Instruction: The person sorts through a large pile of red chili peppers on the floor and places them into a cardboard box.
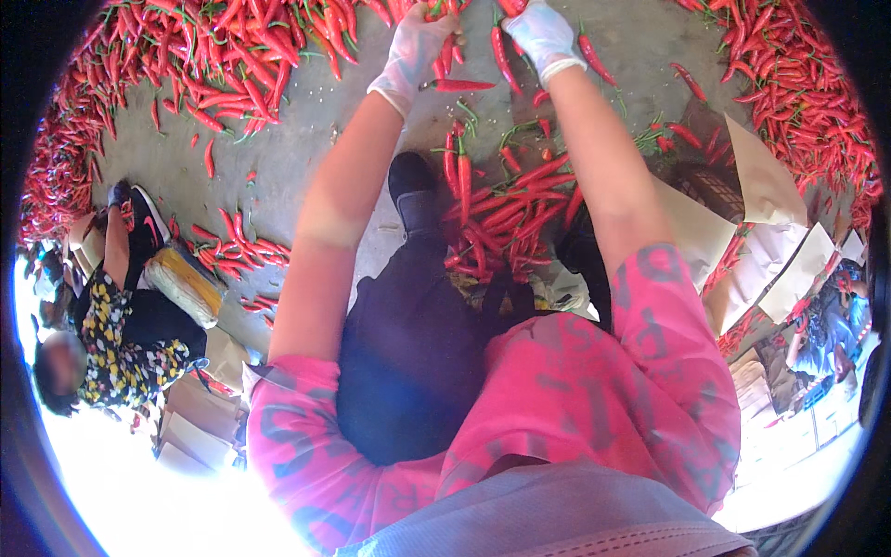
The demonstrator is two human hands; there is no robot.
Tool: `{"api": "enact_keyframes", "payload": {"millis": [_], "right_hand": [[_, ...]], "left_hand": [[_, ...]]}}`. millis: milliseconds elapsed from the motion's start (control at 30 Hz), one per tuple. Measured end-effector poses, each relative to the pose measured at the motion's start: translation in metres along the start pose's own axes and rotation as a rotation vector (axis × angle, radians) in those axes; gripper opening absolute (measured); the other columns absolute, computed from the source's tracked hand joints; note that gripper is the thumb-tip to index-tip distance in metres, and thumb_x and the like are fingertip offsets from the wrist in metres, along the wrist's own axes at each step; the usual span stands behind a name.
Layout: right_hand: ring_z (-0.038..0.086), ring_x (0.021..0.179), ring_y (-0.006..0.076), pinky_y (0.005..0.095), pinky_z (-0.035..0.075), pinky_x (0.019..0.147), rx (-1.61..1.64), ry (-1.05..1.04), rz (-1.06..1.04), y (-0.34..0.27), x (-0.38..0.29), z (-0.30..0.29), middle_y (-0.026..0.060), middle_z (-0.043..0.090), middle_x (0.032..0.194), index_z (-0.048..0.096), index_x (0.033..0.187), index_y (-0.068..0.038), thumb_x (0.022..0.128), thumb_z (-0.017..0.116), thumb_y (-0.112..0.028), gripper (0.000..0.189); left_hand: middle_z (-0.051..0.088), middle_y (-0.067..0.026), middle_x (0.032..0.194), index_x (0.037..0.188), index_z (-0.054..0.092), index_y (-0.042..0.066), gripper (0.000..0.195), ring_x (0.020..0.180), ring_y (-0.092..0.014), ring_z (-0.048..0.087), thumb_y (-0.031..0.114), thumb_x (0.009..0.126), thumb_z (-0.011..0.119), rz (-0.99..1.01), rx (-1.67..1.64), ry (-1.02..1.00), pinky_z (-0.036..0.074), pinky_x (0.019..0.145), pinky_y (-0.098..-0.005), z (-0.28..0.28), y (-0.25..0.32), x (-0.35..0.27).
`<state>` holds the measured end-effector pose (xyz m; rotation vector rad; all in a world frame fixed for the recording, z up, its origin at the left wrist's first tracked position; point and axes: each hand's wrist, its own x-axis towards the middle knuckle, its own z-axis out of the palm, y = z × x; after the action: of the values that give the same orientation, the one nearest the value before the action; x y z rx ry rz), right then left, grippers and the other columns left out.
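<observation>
My left hand [415,52], in a thin whitish glove, is curled around red chili peppers [446,59] at the top edge of the view. Some of them hang out below its fingers. The gloved right hand [544,38] is closed at the same edge, with a red chili pepper [514,6] at its fingertips; part of its grip is cut off by the frame. A single chili pepper [498,52] shows between the hands, and another [463,85] lies on the concrete floor below the left one. Nearer my body is a heap of long chili peppers [515,216] beside my dark shoe [414,181].
Large chili heaps spread at the left [230,56] and right [793,90]. Open paper-lined containers [752,271] stand at right. A person [132,306] sits at left near a small pile of chilies [240,244]; another person [828,327] is at far right.
</observation>
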<state>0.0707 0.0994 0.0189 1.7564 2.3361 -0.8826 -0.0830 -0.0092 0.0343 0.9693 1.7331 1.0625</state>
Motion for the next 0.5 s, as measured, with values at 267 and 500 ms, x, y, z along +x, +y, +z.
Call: {"api": "enact_keyframes", "payload": {"millis": [267, 500], "right_hand": [[0.062, 0.081, 0.0351, 0.0425, 0.05, 0.072, 0.041, -0.337, -0.376, -0.004, -0.077, 0.031, 0.0208, 0.064, 0.086, 0.058, 0.097, -0.004, 0.072, 0.061, -0.033, 0.039], [0.061, 0.072, 0.0358, 0.0456, 0.048, 0.068, -0.211, -0.255, -0.733, 0.02, -0.117, 0.079, 0.0173, 0.063, 0.08, 0.056, 0.085, -0.005, 0.085, 0.046, -0.027, 0.024]], "left_hand": [[0.062, -0.0131, 0.108, 0.113, 0.057, -0.002, 0.035, 0.101, -0.019, 0.058, 0.017, 0.085, 0.05, -0.139, -0.102, -0.235, 0.045, 0.088, -0.0323, -0.065, -0.07, -0.022], [0.06, -0.0099, 0.076, 0.094, 0.055, 0.007, 0.019, 0.066, -0.023, 0.059, 0.023, 0.083, 0.056, -0.141, -0.591, -0.268, 0.049, 0.062, -0.0372, -0.069, -0.068, 0.036]]}}
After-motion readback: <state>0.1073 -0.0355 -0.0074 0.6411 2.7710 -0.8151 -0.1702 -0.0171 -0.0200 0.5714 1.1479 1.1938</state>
